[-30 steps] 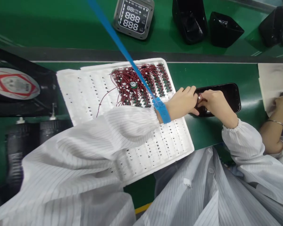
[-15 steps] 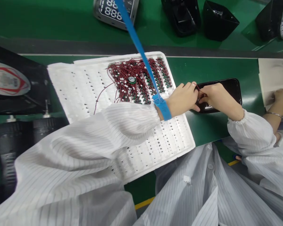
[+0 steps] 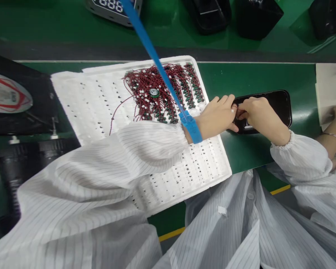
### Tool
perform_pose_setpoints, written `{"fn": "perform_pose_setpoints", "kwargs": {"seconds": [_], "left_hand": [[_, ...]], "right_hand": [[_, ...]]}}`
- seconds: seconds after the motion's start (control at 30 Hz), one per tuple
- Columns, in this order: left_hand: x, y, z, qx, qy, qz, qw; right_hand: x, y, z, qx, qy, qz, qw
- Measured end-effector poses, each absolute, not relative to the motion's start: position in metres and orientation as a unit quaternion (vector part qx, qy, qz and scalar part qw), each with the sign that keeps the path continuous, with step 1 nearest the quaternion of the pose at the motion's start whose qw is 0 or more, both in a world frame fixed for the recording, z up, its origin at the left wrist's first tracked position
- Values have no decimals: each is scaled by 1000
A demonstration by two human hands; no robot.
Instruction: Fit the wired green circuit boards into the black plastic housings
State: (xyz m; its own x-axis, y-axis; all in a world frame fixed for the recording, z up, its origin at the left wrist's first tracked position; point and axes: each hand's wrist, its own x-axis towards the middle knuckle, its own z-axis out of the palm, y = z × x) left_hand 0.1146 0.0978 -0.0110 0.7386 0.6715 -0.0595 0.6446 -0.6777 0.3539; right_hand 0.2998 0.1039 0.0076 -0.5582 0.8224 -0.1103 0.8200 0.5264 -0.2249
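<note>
A glossy black casing [image 3: 278, 106] lies on the green bench, its left end under my hands. My left hand [image 3: 220, 114], with a blue strap [image 3: 190, 127] round the wrist, grips that end, fingers bent and thumb lower down. From the right, my right hand [image 3: 259, 114] meets it, thumb and fingers pinched together over the casing. What the pinch holds is hidden behind the fingers. Beside my left wrist is a white foam tray [image 3: 92, 101]. A tangle of dark red twisted wires [image 3: 148, 82] with small green boards and white connectors lies in it.
Black housings [image 3: 257, 18] and a grey digital display unit [image 3: 114, 11] stand on the back ledge. A blue cord [image 3: 145, 41] runs up from my wrist strap. Black equipment [image 3: 42, 101] sits at left. A co-worker's arm [image 3: 334, 130] is at far right.
The view has shifted slightly. A dark red wire seen between my hands before is now mostly hidden. Both hands stay together at the casing's left end.
</note>
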Motion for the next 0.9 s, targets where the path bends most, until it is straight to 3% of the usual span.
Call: {"fn": "perform_pose_setpoints", "kwargs": {"seconds": [0.47,0.73,0.9], "left_hand": [[113,109,-20,899,367,63,231],[117,118,-25,887,381,53,255],[122,114,-13,876,411,-3,250]], "right_hand": [[295,110,-17,-482,-871,81,44],[277,110,8,-569,-808,126,-86],[287,102,13,-538,-825,163,-54]]}}
